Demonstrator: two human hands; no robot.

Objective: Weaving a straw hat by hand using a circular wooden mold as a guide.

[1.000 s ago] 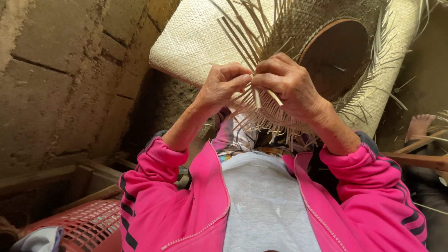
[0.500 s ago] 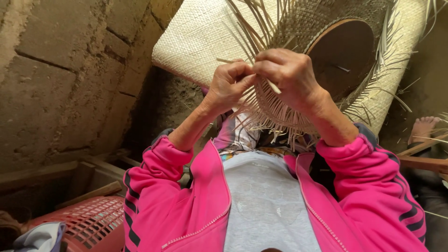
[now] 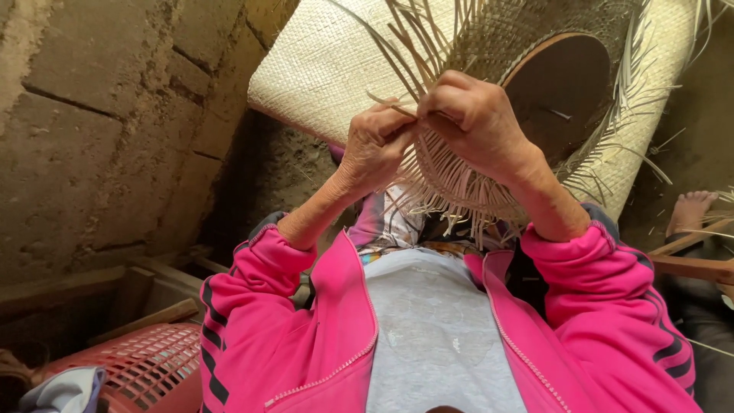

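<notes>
In the head view, two hands work on one woven straw hat [image 3: 489,191], held up in front of the chest. The hat is pale, finely plaited fibre, its unfinished edge bristling with many loose, stiff strands that fan out above and below the fingers. Its round crown sits over one dark, smooth, rounded form [image 3: 562,95], just right of the right hand. The left hand [image 3: 375,145] has its fingers closed, pinching a thin straw strand [image 3: 390,105] at the hat's edge. The right hand [image 3: 474,118] meets it, fingers curled shut around the strands there, knuckles touching the left fingertips. Behind both hands stands one flat, tightly woven mat [image 3: 329,69]. Well below the left hand lies one red plastic mesh basket [image 3: 145,363].
</notes>
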